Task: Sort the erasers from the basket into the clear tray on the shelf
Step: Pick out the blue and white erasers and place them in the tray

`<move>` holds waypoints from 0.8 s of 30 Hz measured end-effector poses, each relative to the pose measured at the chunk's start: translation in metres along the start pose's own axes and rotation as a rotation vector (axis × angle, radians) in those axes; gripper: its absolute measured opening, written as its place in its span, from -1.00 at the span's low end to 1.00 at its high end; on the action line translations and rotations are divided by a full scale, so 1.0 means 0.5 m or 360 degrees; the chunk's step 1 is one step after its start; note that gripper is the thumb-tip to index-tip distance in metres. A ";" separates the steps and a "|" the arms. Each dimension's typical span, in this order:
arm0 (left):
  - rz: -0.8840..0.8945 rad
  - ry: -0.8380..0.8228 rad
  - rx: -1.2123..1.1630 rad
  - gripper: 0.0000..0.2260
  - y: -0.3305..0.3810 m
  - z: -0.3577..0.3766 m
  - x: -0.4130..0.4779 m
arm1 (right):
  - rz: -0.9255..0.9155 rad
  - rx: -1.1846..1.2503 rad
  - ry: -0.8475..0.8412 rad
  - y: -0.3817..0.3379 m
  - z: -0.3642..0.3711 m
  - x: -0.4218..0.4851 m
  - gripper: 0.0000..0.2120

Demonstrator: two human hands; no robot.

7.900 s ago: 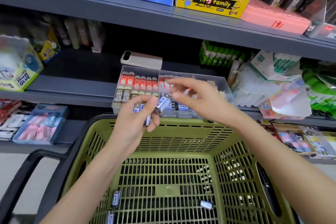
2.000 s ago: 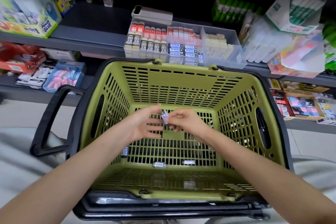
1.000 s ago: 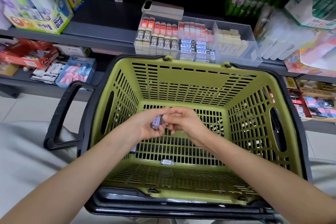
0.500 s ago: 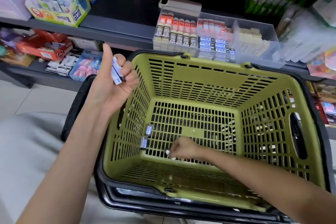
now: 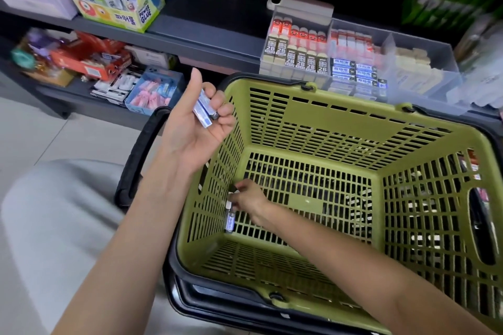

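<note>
**A:** What is the largest thing in front of the fingers?

**B:** The dark shelf (image 5: 206, 43). It runs across the view, well beyond both sets of fingers.

**A:** And the next largest?

**B:** The green basket (image 5: 313, 117). The right fingers are down inside it, on the slotted floor by its left wall. The left fingers are raised just outside that same wall, above the rim.

**A:** Where is the clear tray?

**B:** The clear tray (image 5: 446, 54) sits on the shelf past the basket's far rim. It is up and to the right of the left fingers and well apart from them. Its compartments hold rows of small sleeved blocks.

**A:** Is there anything on the other side?

**B:** A glue box (image 5: 117, 5) stands on the shelf, up and to the left of the left thumb.

**A:** What is the left hand doing?

**B:** The left hand (image 5: 198, 133) is palm up with the thumb pointing straight up. The other fingers are curled over a pair of erasers (image 5: 202, 109) in blue and white sleeves, which lie across the palm.

**A:** And the right hand?

**B:** The right hand (image 5: 250, 198) reaches down with its fingertips bent together. They are pinching a white-ended eraser (image 5: 231, 194) against the basket floor.

**A:** Are there any more in the basket?

**B:** There is one loose eraser (image 5: 229, 221) in a blue sleeve. It lies on the floor just below the right fingertips, at the foot of the left wall. I cannot tell whether the fingers touch it.
</note>
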State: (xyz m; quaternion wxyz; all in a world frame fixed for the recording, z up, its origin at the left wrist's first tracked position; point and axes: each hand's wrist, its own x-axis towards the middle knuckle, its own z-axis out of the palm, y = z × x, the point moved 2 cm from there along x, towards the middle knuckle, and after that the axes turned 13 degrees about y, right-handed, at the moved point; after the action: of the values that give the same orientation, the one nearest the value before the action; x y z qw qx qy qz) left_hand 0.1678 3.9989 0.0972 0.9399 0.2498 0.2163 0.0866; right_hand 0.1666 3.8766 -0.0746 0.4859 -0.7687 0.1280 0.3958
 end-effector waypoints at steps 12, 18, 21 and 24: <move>-0.0050 0.0033 0.0096 -0.87 0.001 -0.003 -0.004 | 0.0067 -0.0461 -0.0280 0.043 -0.046 -0.012 -0.45; -0.0019 0.0027 0.0138 -0.87 0.000 -0.002 -0.007 | 0.0212 -0.0124 -0.0250 0.062 -0.015 -0.023 -0.45; -0.0019 0.0022 0.0142 -0.87 0.001 -0.002 -0.007 | 0.0267 -0.0030 -0.0326 0.067 -0.001 -0.038 -0.35; -0.0006 0.0022 0.0175 -0.87 0.000 -0.003 -0.007 | 0.0218 -0.0044 -0.0309 0.071 0.009 -0.043 -0.31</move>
State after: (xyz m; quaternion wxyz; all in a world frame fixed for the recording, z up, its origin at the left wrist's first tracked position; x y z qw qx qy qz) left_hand 0.1640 3.9987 0.0975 0.9234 0.2999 0.2278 0.0747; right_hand 0.1294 3.8587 -0.0827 0.4570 -0.7229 0.1272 0.5024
